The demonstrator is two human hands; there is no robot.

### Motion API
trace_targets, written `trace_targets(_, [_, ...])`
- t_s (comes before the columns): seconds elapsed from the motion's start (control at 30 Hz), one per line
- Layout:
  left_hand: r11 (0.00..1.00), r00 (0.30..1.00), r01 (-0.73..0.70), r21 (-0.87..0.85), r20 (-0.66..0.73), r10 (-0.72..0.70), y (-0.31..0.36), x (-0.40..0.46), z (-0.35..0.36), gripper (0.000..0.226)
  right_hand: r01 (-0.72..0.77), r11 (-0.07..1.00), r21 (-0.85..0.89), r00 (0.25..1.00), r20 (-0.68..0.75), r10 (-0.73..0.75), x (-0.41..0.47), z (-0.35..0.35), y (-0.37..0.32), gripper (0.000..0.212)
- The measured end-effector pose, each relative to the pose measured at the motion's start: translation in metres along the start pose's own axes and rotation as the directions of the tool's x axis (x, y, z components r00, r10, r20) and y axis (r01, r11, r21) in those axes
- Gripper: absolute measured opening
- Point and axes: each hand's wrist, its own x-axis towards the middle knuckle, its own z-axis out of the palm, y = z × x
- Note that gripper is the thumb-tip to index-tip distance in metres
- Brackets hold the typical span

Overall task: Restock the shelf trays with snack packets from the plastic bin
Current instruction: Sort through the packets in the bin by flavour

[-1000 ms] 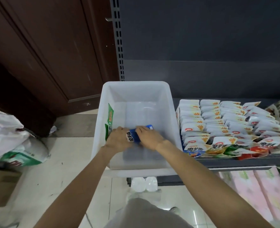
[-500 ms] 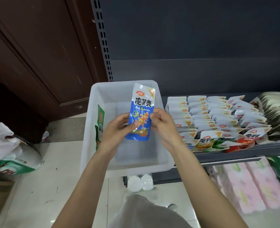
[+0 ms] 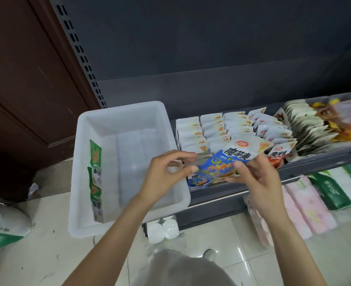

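Head view: left hand (image 3: 166,172) and right hand (image 3: 253,174) each pinch an end of the blue packet (image 3: 218,166), held over the tray (image 3: 315,162) front. Risk: the crowded row beneath may jam or topple. Bin (image 3: 116,162), left of hands, holds green packets (image 3: 95,162).

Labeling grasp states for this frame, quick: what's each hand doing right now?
Left hand: pinches the left end of the blue snack packet.
Right hand: grips the same packet's right side, over the shelf tray.
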Motion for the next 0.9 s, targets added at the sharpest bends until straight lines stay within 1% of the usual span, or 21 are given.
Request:
trace_targets(0.03, [0.984,0.999,-0.054,0.171,0.015,0.052,-0.008,0.004,0.001,0.023,0.007,1.000,0.021,0.999,-0.054,-0.006,-0.004,-0.008,0.004,0.017])
trace_targets(0.07, [0.934,0.996,-0.092,0.346,0.034,0.086,-0.016,0.007,0.003,0.028,0.010,1.000,0.026,0.996,-0.092,-0.007,-0.007,-0.016,0.009,0.014])
trace_targets(0.1, [0.874,0.994,-0.109,0.473,0.052,0.096,-0.023,0.009,0.004,0.030,0.007,1.000,0.022,0.994,-0.112,-0.005,-0.009,-0.022,0.015,0.011])
trace_targets(0.13, [0.833,0.994,-0.114,0.541,0.065,0.093,-0.028,0.011,0.006,0.030,0.007,1.000,0.014,0.994,-0.112,-0.005,-0.011,-0.026,0.020,0.008])
trace_targets(0.17, [0.810,0.993,-0.119,0.574,0.070,0.096,-0.030,0.013,0.007,0.029,0.007,1.000,0.003,0.996,-0.091,-0.007,-0.011,-0.027,0.025,0.008])
trace_targets(0.27, [0.770,0.988,-0.153,0.620,0.074,0.136,-0.031,0.023,0.011,0.027,0.003,0.995,-0.095,1.000,0.015,-0.001,-0.008,-0.020,0.042,0.014])
trace_targets(0.33, [0.761,0.988,-0.150,0.631,0.067,0.139,-0.031,0.029,0.011,0.026,0.007,0.980,-0.199,0.998,0.069,0.007,-0.002,-0.013,0.058,0.008])
trace_targets(0.37, [0.761,0.989,-0.143,0.633,0.067,0.131,-0.031,0.031,0.011,0.026,0.014,0.965,-0.261,0.996,0.087,0.009,0.001,-0.011,0.069,0.006])
trace_targets(0.43, [0.761,0.990,-0.142,0.633,0.074,0.123,-0.033,0.033,0.011,0.027,0.024,0.924,-0.381,0.994,0.104,0.017,0.009,-0.008,0.085,0.011])
trace_targets(0.53, [0.776,0.989,-0.146,0.614,0.075,0.126,-0.033,0.034,0.011,0.027,0.055,0.878,-0.476,0.993,0.117,0.002,0.017,-0.003,0.096,0.019])
trace_targets(0.6, [0.785,0.989,-0.145,0.602,0.072,0.128,-0.034,0.035,0.010,0.027,0.150,0.808,-0.570,0.985,0.160,-0.070,0.019,0.000,0.099,0.029])
trace_targets(0.63, [0.787,0.989,-0.144,0.600,0.073,0.126,-0.034,0.035,0.010,0.026,0.193,0.760,-0.621,0.980,0.167,-0.112,0.019,0.002,0.100,0.028])
trace_targets(0.7, [0.789,0.990,-0.140,0.598,0.079,0.116,-0.036,0.036,0.010,0.028,0.248,0.655,-0.714,0.968,0.153,-0.199,0.017,0.005,0.104,0.015])
trace_targets(0.73, [0.789,0.990,-0.139,0.599,0.080,0.113,-0.037,0.036,0.010,0.030,0.260,0.599,-0.757,0.963,0.156,-0.220,0.016,0.006,0.108,0.010])
trace_targets(0.8, [0.787,0.990,-0.138,0.601,0.070,0.120,-0.039,0.036,0.009,0.029,0.247,0.519,-0.818,0.966,0.170,-0.193,0.012,0.009,0.119,0.009])
trace_targets(0.83, [0.787,0.990,-0.141,0.600,0.065,0.128,-0.040,0.035,0.009,0.027,0.225,0.504,-0.834,0.973,0.162,-0.166,0.010,0.009,0.124,0.010])
trace_targets(0.9, [0.789,0.988,-0.152,0.596,0.067,0.140,-0.041,0.034,0.010,0.026,0.189,0.484,-0.854,0.979,0.124,-0.163,0.006,0.011,0.131,0.010])
